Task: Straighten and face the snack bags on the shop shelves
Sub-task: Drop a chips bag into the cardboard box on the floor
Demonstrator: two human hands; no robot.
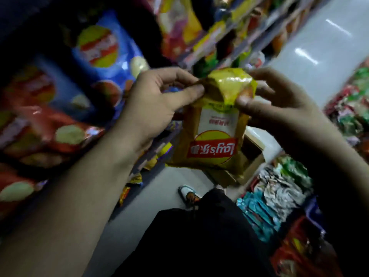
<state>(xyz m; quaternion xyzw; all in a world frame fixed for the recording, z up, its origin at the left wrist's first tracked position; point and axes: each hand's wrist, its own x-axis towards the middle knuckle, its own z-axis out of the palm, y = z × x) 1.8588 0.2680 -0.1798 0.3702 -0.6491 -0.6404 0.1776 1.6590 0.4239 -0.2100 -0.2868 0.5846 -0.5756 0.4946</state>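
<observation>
You hold a glossy yellow crisp bag [215, 134] in mid-air between both hands, in front of the shelves; its red-and-yellow round logo reads upside down, and the crinkled foil end at the top is creased and folded. Your left hand [157, 102] pinches the bag's upper left corner between thumb and fingers, wrist bare and forearm reaching up from the lower left. Your right hand [279, 102] clamps the upper right corner, thumb pressed on the front. To your left, shiny blue bags [107, 54] and red bags [50, 132] stand blurred on the shelves [209, 43]. To the right lie crumpled packets [279, 192], and a shoe [188, 193] shows below on the pale floor [311, 47].
</observation>
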